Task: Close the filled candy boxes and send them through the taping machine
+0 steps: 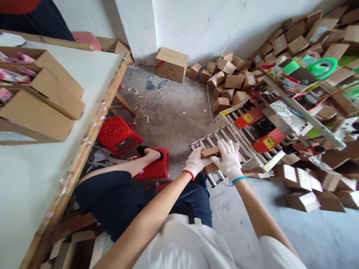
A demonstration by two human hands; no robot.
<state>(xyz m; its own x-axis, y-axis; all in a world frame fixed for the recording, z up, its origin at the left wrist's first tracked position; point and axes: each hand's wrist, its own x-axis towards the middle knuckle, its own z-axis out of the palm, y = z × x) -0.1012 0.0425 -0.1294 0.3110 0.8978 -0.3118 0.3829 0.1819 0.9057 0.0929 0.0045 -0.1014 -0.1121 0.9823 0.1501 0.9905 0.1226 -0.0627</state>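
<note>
A small cardboard box (210,152) sits between my two gloved hands at the near end of the roller conveyor (212,141). My left hand (195,161), in a white glove with a red cuff, grips the box's left side. Over its right side and top lies my right hand (229,158), in a white glove with a blue cuff. Its fingers point away from me and hold the flaps down. Both hands partly cover the box. Farther along the conveyor stands a carton-sealing machine with red side guides (267,144).
At left, a white table (103,63) with a wooden edge bears open cartons (42,108). Red stools (119,132) and a seated person's leg (146,162) are beside it. Piled boxes (234,82) line the wall; more boxes (303,201) lie right. Green tape (322,67) rests on the machine.
</note>
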